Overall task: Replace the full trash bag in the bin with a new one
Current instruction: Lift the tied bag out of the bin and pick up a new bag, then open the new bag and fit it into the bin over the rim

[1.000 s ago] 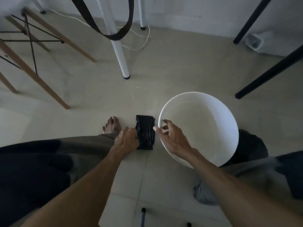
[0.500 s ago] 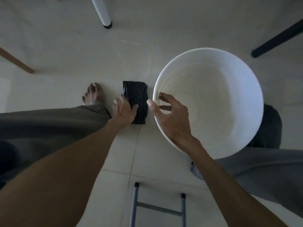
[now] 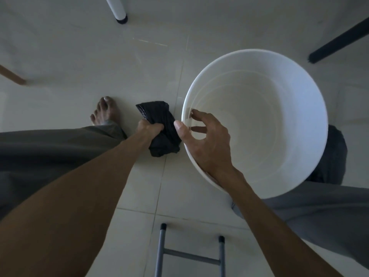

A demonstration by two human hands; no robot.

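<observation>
Left hand (image 3: pixel 148 128) now fisted around folded black bag (image 3: pixel 159 128), crumpled and partly lifted off tiled floor (image 3: pixel 79 56), no longer flat as half a second ago. Right hand (image 3: pixel 207 140) spread loosely on near rim of empty white bin (image 3: pixel 289 176), just beside bag.

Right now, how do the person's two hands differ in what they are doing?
The left hand is closed in a fist around the folded black trash bag; the right hand is open, fingers spread. The left hand is low by the floor beside the white bin; the right hand is over the bin's rim. Both are bare.
</observation>
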